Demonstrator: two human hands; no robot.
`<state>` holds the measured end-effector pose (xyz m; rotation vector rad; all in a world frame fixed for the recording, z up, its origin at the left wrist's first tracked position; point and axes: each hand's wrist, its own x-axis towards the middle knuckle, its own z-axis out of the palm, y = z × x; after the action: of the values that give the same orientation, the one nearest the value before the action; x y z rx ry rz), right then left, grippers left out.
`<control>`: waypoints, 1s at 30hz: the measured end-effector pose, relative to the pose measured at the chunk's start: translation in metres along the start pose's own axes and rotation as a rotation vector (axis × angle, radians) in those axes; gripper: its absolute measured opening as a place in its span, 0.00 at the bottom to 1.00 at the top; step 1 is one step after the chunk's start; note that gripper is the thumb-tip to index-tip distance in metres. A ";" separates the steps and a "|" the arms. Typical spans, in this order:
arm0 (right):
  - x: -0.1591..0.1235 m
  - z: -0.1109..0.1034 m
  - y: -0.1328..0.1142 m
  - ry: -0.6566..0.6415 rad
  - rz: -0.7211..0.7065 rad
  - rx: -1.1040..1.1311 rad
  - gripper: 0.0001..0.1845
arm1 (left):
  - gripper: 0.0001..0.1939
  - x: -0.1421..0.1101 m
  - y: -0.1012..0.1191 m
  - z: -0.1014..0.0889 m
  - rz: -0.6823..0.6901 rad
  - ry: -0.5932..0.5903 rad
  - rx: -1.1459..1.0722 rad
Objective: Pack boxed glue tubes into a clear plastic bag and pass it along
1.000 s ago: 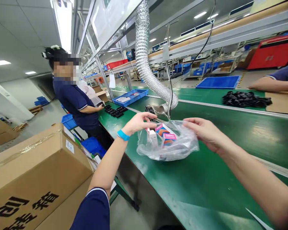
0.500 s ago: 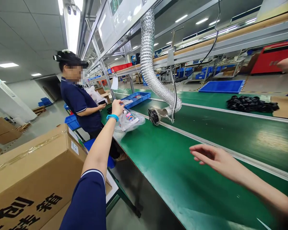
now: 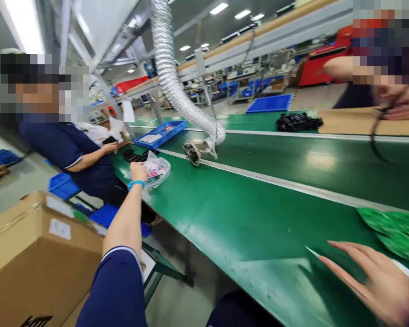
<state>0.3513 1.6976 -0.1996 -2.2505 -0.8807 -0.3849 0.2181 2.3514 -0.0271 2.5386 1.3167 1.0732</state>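
My left hand is closed at the near side of a clear plastic bag, which lies on the green bench with pink-and-white printed pieces inside. A blue band circles that wrist. At the lower right, my right hand is held low over the bench, fingers apart, with nothing visibly gripped. By its thumb tip is a thin white pointed sliver; whether they touch I cannot tell. Beyond this hand lies a crumpled green plastic-like bundle.
A foil duct hangs over the bench, ending in a round black fan. A blue tray and black parts lie near the co-worker at left. A carton stands lower left. Another person's hands work upper right.
The view has swung right and down. My right hand has dropped nearer the bench and spread its fingers. My left hand remains at the plastic bag. The green bundle has come into view.
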 end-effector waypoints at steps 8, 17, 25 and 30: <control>-0.013 -0.019 -0.046 -0.135 0.158 -0.161 0.21 | 0.08 -0.038 0.055 0.026 0.353 0.260 -0.212; -0.012 -0.019 -0.049 -0.098 0.170 -0.193 0.12 | 0.07 -0.292 0.229 0.032 0.947 -0.621 -0.805; -0.024 -0.060 -0.016 0.169 0.278 -0.320 0.15 | 0.15 -0.372 0.310 0.055 1.392 -0.906 -0.616; -0.031 -0.058 -0.002 0.140 0.297 -0.396 0.17 | 0.09 -0.376 0.315 0.066 1.296 -0.954 -0.715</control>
<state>0.3259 1.6441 -0.1718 -2.6276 -0.4120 -0.6110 0.3307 1.8893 -0.1637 2.4436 -0.8761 0.0974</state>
